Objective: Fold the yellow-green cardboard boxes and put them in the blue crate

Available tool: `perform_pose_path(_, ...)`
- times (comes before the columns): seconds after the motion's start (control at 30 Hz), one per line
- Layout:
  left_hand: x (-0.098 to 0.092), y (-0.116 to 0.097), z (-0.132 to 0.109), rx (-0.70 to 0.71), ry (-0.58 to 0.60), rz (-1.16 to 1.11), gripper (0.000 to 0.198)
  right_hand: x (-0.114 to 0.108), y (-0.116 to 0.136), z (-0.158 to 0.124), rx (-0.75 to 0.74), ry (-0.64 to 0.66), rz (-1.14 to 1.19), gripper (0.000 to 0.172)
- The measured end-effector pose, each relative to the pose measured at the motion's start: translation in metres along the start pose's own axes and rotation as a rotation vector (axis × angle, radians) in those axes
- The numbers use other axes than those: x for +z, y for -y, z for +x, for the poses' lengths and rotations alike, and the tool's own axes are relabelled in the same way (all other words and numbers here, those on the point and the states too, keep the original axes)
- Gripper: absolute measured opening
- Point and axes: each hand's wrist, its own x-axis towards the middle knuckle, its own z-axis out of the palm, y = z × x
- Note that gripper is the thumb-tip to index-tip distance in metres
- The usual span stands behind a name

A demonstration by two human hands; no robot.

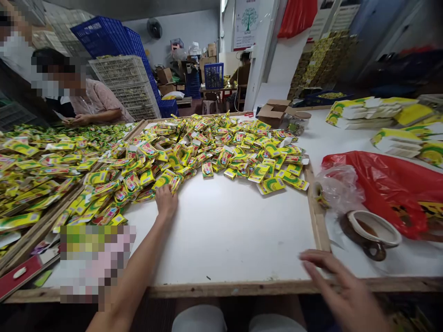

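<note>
A heap of small yellow cardboard boxes [224, 157] with red and green print spreads over the white tabletop [235, 230]. My left hand [166, 201] is at the near edge of this heap, its fingers closed on a small yellow box [176, 183]; the fingertips are partly hidden among the boxes. My right hand [342, 288] hovers over the table's front right edge, slightly blurred. Its thumb and fingers are apart, and nothing shows between them. Nearest to it is a brown mug [370, 233] with a white rim.
Wooden strips [316, 212] border the work surface. A red plastic bag [380, 184] and stacked flat cartons [367, 113] are on the right. At the left, a co-worker [100, 99] sits by another heap of boxes [44, 161]. An opened brown carton [273, 113] stands behind.
</note>
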Motion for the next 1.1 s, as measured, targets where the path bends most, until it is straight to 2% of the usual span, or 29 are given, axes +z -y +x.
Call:
perform_pose_path(0.1, -0.013, -0.006, -0.025, 0.102, 0.096, -0.034, 0.025, 0.047, 0.017, 0.000, 0.003, 0.222, 0.127, 0.027)
perform_pose_path(0.17, -0.026, -0.018, -0.057, 0.212, 0.202, -0.083, 0.023, 0.069, 0.020, 0.002, 0.023, 0.257, 0.199, 0.026)
perform_pose_path(0.27, -0.044, -0.048, -0.110, 0.478, 0.414, -0.260, 0.029, 0.093, 0.021, 0.006, 0.061, 0.284, 0.311, 0.026)
perform_pose_path(0.33, -0.050, -0.068, -0.137, 0.608, 0.503, -0.387, 0.037, 0.106, 0.022, 0.008, 0.103, 0.408, 0.443, 0.028)
perform_pose_path(0.4, -0.049, -0.083, -0.156, 0.649, 0.556, -0.474, 0.042, 0.119, 0.026, 0.006, 0.158, 0.590, 0.639, 0.033)
perform_pose_path(0.47, -0.042, -0.090, -0.166, 0.578, 0.550, -0.558, 0.044, 0.130, 0.028, 0.001, 0.217, 0.675, 0.826, 0.036)
perform_pose_path(0.5, -0.038, -0.091, -0.170, 0.493, 0.515, -0.618, 0.044, 0.134, 0.029, -0.002, 0.244, 0.662, 0.892, 0.038)
perform_pose_path(0.6, -0.026, -0.093, -0.181, 0.166, 0.453, -0.828, 0.036, 0.140, 0.029, -0.009, 0.271, 0.522, 0.967, 0.042)
perform_pose_path(0.67, -0.023, -0.094, -0.188, 0.037, 0.541, -0.932, 0.028, 0.142, 0.027, -0.013, 0.265, 0.452, 0.940, 0.044)
perform_pose_path(0.77, -0.024, -0.097, -0.195, -0.023, 0.656, -0.983, 0.026, 0.141, 0.023, -0.014, 0.227, 0.450, 0.858, 0.041)
perform_pose_path(0.93, -0.028, -0.095, -0.189, 0.001, 0.708, -0.926, 0.029, 0.136, 0.020, -0.003, 0.092, 0.533, 0.683, 0.021)
perform_pose_path(1.0, -0.029, -0.092, -0.185, 0.023, 0.725, -0.902, 0.021, 0.136, 0.021, 0.003, 0.029, 0.520, 0.629, 0.022)
perform_pose_path(1.1, -0.030, -0.090, -0.183, 0.045, 0.687, -0.884, 0.012, 0.141, 0.026, 0.007, -0.006, 0.506, 0.624, 0.022)
